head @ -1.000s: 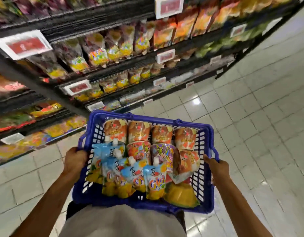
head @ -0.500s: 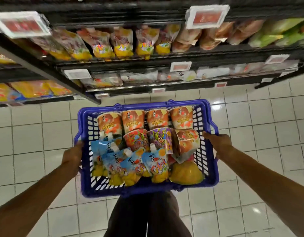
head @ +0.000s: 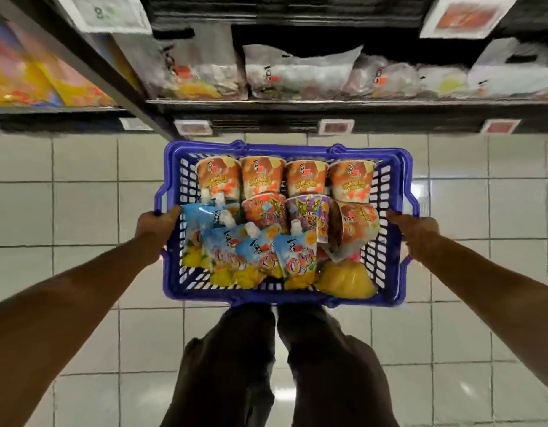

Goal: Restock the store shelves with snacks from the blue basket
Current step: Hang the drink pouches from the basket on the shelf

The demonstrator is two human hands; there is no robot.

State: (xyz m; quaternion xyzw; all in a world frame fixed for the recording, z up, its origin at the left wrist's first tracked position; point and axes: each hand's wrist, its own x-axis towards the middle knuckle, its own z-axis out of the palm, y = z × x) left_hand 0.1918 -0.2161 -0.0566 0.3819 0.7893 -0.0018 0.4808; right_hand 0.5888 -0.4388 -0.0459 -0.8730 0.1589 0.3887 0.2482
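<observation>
I see the left hand point(head: 157, 224) and right hand point(head: 415, 231) gripping the blue basket point(head: 285, 147) by its side rims, fingertips hidden. The snacks point(head: 260, 177) fill it; shelf packets point(head: 297, 75) beyond its far edge are blurred.

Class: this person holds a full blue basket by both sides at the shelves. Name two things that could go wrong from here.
1. The left hand and right hand both hold the blue basket; freeing one to stock may tip it.
2. The leaning cup rests loosely on other packs and might tumble out.
</observation>
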